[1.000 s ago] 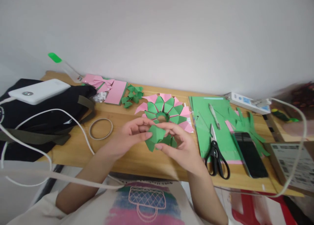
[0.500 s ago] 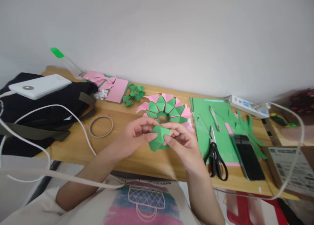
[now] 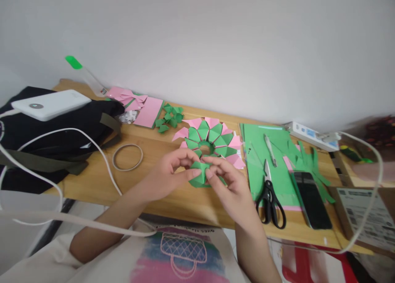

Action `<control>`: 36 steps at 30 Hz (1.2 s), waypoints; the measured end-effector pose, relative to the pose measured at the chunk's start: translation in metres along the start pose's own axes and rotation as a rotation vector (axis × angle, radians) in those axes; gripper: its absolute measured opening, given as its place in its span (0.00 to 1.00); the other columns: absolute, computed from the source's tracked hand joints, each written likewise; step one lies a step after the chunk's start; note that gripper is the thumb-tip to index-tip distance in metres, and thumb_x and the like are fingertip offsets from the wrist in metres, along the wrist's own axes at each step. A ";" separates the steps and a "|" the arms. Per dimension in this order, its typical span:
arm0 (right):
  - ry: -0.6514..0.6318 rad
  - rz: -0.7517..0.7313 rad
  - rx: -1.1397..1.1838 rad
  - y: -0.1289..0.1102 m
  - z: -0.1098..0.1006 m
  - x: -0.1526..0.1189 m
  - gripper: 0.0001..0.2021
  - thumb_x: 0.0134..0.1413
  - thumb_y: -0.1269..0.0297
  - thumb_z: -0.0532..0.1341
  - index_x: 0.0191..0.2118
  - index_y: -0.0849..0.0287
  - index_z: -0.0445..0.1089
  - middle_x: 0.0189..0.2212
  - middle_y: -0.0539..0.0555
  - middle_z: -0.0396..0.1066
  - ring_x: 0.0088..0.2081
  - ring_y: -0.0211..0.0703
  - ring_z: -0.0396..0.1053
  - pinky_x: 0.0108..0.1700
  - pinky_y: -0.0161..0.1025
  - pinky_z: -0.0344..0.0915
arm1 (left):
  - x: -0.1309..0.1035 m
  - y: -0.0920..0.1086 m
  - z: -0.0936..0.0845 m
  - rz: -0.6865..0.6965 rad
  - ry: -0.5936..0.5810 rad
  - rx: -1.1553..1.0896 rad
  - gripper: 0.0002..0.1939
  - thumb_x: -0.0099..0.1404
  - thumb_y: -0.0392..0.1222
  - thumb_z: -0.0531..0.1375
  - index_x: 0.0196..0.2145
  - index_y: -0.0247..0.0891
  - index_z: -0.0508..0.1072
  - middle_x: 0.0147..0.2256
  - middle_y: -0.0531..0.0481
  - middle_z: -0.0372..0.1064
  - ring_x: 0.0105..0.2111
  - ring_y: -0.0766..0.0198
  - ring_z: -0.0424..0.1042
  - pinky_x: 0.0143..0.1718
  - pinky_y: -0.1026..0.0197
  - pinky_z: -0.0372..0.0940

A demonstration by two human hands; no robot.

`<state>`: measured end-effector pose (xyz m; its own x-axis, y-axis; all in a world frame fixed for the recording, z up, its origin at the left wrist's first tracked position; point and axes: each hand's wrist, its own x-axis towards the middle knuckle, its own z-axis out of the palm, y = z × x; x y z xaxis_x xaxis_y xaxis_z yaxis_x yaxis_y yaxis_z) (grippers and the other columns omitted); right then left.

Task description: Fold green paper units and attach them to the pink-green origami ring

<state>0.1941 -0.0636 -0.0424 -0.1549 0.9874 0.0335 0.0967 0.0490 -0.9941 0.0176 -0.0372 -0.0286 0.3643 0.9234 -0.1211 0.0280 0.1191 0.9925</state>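
Observation:
A folded green paper piece (image 3: 200, 176) is pinched between both hands above the table's front part. My left hand (image 3: 174, 171) grips its left side, thumb on the near face. My right hand (image 3: 227, 182) holds its right side with thumb and fingers, which partly hide it. Just behind the hands lies a ring of folded green and pink paper units (image 3: 203, 131); its near edge is partly covered by my fingers. Small folded green pieces (image 3: 169, 117) sit to the ring's left, beside pink paper sheets (image 3: 149, 112).
Right of the hands are green sheets (image 3: 257, 176), black-handled scissors (image 3: 270, 202), a cutter (image 3: 270, 150), a phone (image 3: 311, 200) and a power strip (image 3: 311, 135). On the left are a tape roll (image 3: 127, 157), white cables and a black bag (image 3: 92, 120) under a power bank (image 3: 52, 104).
The green piece has turned slightly between my fingers, and my right fingers have shifted over its right side. The camera view has moved a little.

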 end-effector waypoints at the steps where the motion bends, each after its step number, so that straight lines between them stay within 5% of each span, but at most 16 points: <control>1: 0.004 0.024 0.033 0.001 0.000 0.000 0.10 0.59 0.62 0.60 0.46 0.55 0.72 0.26 0.47 0.69 0.29 0.35 0.68 0.33 0.34 0.67 | 0.000 0.000 0.000 0.009 -0.007 0.007 0.07 0.60 0.42 0.64 0.32 0.37 0.70 0.29 0.53 0.68 0.30 0.67 0.68 0.33 0.65 0.65; 14: -0.020 0.062 0.202 0.000 -0.004 -0.002 0.06 0.54 0.63 0.66 0.38 0.53 0.75 0.32 0.50 0.75 0.34 0.37 0.70 0.39 0.36 0.69 | 0.001 0.001 -0.003 -0.106 -0.048 -0.232 0.11 0.55 0.42 0.67 0.30 0.37 0.69 0.26 0.56 0.66 0.26 0.69 0.66 0.30 0.67 0.60; 25: 0.024 0.054 0.174 0.002 0.000 -0.001 0.05 0.52 0.65 0.66 0.37 0.53 0.75 0.29 0.49 0.74 0.31 0.37 0.70 0.35 0.35 0.68 | -0.001 -0.002 -0.005 0.065 -0.036 0.040 0.04 0.59 0.40 0.63 0.31 0.37 0.73 0.30 0.52 0.70 0.33 0.65 0.68 0.37 0.64 0.64; 36: 0.056 -0.040 0.050 -0.004 0.003 -0.001 0.07 0.52 0.68 0.64 0.38 0.54 0.75 0.27 0.49 0.72 0.29 0.37 0.68 0.32 0.36 0.68 | -0.002 -0.005 -0.004 0.009 -0.083 0.129 0.07 0.58 0.42 0.64 0.33 0.36 0.78 0.32 0.50 0.75 0.35 0.61 0.71 0.40 0.61 0.63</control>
<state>0.1912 -0.0654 -0.0387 -0.1027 0.9917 0.0778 0.0419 0.0825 -0.9957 0.0134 -0.0378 -0.0332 0.4411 0.8900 -0.1155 0.1420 0.0579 0.9882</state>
